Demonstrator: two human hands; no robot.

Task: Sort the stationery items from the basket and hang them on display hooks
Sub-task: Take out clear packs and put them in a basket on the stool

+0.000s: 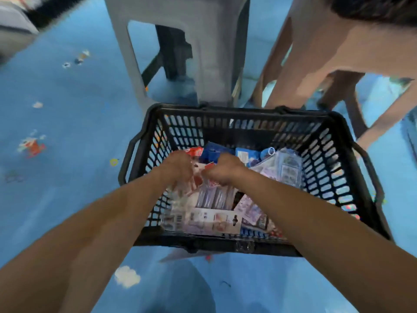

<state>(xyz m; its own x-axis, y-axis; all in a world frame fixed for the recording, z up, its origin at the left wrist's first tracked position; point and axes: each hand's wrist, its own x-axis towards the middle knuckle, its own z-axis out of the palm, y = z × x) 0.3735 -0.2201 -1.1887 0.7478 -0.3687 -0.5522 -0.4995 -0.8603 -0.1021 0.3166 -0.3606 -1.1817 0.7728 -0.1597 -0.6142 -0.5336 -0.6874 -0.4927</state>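
The floor is blue, printed with small clouds and a red plane far left. A white cloud print lies nearer, below the left forearm. At the top left corner something dark and grey is too blurred to name.

A grey stool stands on the floor just behind the basket. The basket is black, with slotted walls, and sits on the floor in the middle of the view with its handles folded down against the rim. Both forearms reach into it from the near side.

The left hand is inside the basket near its left wall. Its fingers curl down around a clear packet with red print, lifting it a little off the pile. A red packet lies just beyond its knuckles.

The right hand is just beside the left, almost touching it, balled with its fingers curled on the red-tagged top of a pen packet, which hangs down toward the near wall. Motion blur hides the fingertips.

Below the hands a white card with a barcode lies flat against the near wall. Blue packets lie at the far side of the pile, and a pale clear pouch leans toward the right wall. Another pale packet lies under the right forearm.

A brown stool stands behind the basket at right, just beside the grey one.
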